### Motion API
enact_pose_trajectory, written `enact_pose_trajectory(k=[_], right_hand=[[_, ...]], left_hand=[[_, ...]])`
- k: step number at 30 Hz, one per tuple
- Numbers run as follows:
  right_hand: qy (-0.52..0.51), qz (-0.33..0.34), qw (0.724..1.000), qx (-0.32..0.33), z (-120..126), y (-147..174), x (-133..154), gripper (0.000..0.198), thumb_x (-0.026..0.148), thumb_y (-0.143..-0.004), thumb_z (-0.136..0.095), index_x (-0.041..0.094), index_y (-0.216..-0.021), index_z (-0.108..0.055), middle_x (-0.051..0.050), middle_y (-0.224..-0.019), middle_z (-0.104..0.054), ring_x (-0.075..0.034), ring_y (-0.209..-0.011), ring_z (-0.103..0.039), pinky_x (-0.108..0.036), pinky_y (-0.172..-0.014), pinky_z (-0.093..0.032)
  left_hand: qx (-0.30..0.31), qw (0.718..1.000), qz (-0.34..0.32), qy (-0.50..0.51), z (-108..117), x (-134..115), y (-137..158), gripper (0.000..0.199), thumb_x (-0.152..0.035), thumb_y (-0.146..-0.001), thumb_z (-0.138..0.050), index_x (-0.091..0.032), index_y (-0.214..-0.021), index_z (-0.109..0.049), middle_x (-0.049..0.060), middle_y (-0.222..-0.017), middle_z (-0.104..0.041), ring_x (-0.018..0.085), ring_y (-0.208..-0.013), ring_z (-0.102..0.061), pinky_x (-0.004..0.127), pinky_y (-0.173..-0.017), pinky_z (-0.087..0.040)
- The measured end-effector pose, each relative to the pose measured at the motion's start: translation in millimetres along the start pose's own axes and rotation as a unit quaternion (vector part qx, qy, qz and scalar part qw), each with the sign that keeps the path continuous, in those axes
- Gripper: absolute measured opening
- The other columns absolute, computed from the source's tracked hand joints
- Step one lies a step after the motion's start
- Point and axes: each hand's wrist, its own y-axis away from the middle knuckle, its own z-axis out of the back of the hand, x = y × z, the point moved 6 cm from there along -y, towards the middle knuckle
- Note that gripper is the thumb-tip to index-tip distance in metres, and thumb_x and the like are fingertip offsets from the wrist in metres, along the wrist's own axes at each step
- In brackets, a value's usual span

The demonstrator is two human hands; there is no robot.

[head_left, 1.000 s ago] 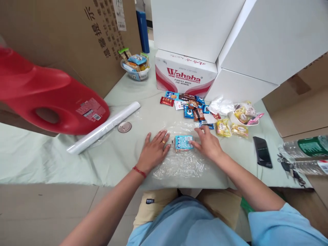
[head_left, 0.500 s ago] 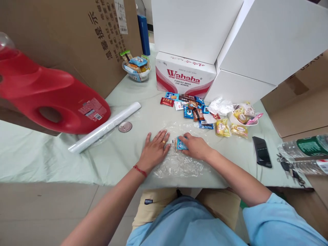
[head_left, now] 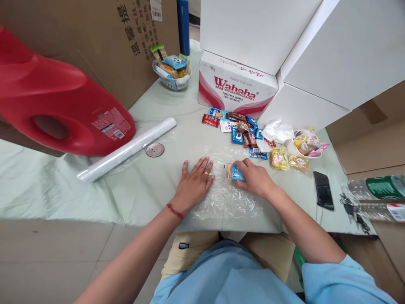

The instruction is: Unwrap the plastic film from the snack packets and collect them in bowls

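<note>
Here's the small blue packet [head_left: 238, 172], over the middle of the crinkled clear film [head_left: 228, 207], with the right hand [head_left: 257, 177] grasping it, thumb and fingers closed around its edges, apparently to keep it steady; whether it's lifted off, I can't tell. Over on the film's left edge, the left hand [head_left: 195, 184] presses palm-down, fingers splayed, gripping nothing, likely pinning that flimsy, slippery sheet. Farther out, a smooth white roll [head_left: 126, 150] lies slantwise beside a glossy round disc [head_left: 155, 150], all on soft, rumpled green cloth [head_left: 110, 198]!
</note>
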Motion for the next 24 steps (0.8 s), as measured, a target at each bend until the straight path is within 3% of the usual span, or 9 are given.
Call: enact_pose_trajectory(k=[4,7,11,14,17,21,24], right_hand=[[-0.016,0.043,0.999,0.006,-6,-11,22,0.06,0.038,-0.094,-0.066,0.024,-0.15,-0.051,-0.014,-0.14,-0.061,-0.031,-0.103,-0.073,-0.037,-0.08,-0.055],[-0.051,0.08,0.995,0.008,-15,-12,28,0.061,0.041,-0.097,-0.064,0.025,-0.154,-0.048,-0.016,-0.156,-0.05,-0.031,-0.111,-0.072,-0.041,-0.088,-0.058],[-0.152,0.098,0.98,-0.08,-19,22,7,0.066,0.052,-0.101,-0.06,0.03,-0.16,-0.041,-0.016,-0.173,-0.028,-0.036,-0.139,-0.058,-0.05,-0.097,-0.059],[-0.209,0.127,0.959,-0.14,-34,67,-9,0.067,0.055,-0.1,-0.063,0.032,-0.16,-0.042,-0.016,-0.168,-0.037,-0.034,-0.15,-0.046,-0.054,-0.111,-0.053],[-0.22,0.149,0.95,-0.161,-66,104,-13,0.072,0.055,-0.096,-0.07,0.031,-0.159,-0.044,-0.018,-0.162,-0.046,-0.035,-0.149,-0.047,-0.059,-0.117,-0.047],[-0.227,0.095,0.951,-0.188,-97,116,-16,0.036,0.036,-0.104,-0.059,0.029,-0.14,-0.064,-0.018,-0.151,-0.057,-0.034,-0.137,-0.058,-0.06,-0.109,-0.053],[-0.245,0.089,0.945,-0.196,-95,107,-17,0.027,0.027,-0.105,-0.052,0.028,-0.122,-0.073,-0.016,-0.137,-0.067,-0.03,-0.121,-0.066,-0.056,-0.101,-0.058]], left_hand=[[-0.007,1.0,0.001,0.002,0,2,-1,0.058,-0.042,-0.111,-0.028,-0.026,-0.166,-0.036,0.01,-0.173,-0.035,0.031,-0.159,-0.037,0.071,-0.13,-0.009],[-0.008,1.0,0.011,0.025,2,8,-1,0.058,-0.041,-0.111,-0.028,-0.027,-0.166,-0.035,0.01,-0.174,-0.034,0.03,-0.159,-0.038,0.068,-0.13,-0.016],[-0.057,0.997,0.028,0.047,21,18,15,0.059,-0.041,-0.11,-0.032,-0.028,-0.168,-0.031,0.011,-0.176,-0.027,0.03,-0.163,-0.029,0.061,-0.129,-0.026],[-0.051,0.995,-0.072,0.04,32,11,41,0.06,-0.035,-0.109,-0.037,-0.034,-0.169,-0.028,0.007,-0.17,-0.042,0.026,-0.161,-0.034,0.057,-0.133,-0.018],[0.014,0.986,-0.162,0.045,27,8,70,0.066,-0.048,-0.106,-0.046,-0.033,-0.168,-0.029,0.008,-0.166,-0.049,0.027,-0.157,-0.041,0.056,-0.133,-0.018],[0.052,0.987,-0.154,0.023,17,21,86,0.079,-0.065,-0.1,-0.054,-0.027,-0.166,-0.035,0.013,-0.166,-0.048,0.033,-0.154,-0.044,0.061,-0.131,-0.017],[0.051,0.992,-0.115,0.024,18,29,80,0.064,-0.05,-0.105,-0.045,-0.027,-0.164,-0.038,0.013,-0.165,-0.049,0.031,-0.152,-0.046,0.061,-0.13,-0.02]])
